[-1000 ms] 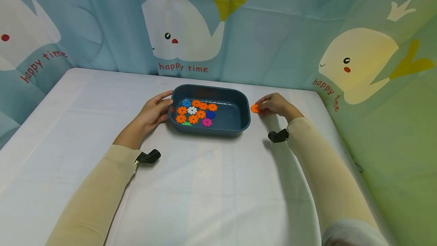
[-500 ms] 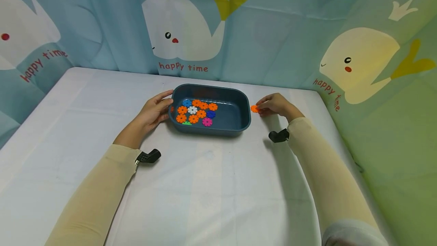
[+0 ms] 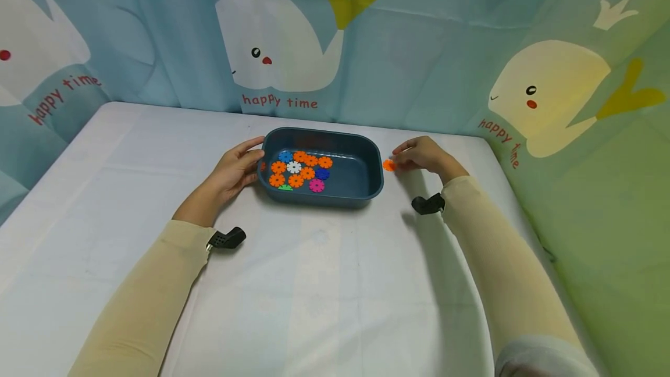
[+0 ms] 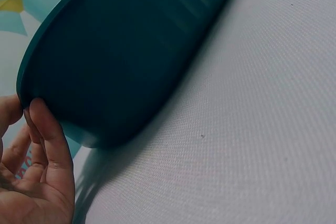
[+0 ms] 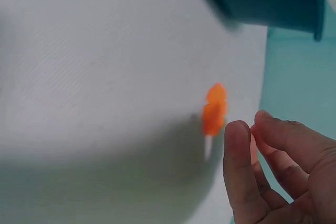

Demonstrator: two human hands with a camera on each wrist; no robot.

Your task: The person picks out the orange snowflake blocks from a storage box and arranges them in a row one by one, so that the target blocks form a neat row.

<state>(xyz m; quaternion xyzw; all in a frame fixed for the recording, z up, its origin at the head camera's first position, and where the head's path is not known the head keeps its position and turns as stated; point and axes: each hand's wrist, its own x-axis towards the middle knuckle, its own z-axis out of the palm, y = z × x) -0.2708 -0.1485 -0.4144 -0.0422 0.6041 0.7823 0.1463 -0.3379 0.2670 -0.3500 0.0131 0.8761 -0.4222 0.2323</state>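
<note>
A dark blue-grey plastic basin point(image 3: 356, 195) stands on the white-covered table. My left hand point(image 3: 231, 172) pinches its left rim between thumb and fingers, as the left wrist view point(image 4: 39, 166) also shows. Flower-shaped notched discs lie in its left half: several orange point(image 3: 295, 181), a white point(image 3: 293, 167), a pink point(image 3: 316, 185), blue ones point(image 3: 322, 174) and a partly hidden green one point(image 3: 285, 187). Outside the right wall, orange discs point(image 5: 214, 109) lie on the cloth, seemingly overlapping. My right hand point(image 3: 421, 155) hovers just beside them, fingertips close together, nothing clearly visible between them.
The white tablecloth point(image 3: 324, 284) spreads in front of the basin. A blue curtain point(image 3: 429, 68) with printed whales hangs behind the table, and a green part point(image 3: 602, 208) borders the right side. A small black device point(image 3: 227, 238) sits at each wrist.
My right hand has let go of the orange disc and risen slightly away from it; the disc stays beside the basin. My left hand keeps its hold on the rim.
</note>
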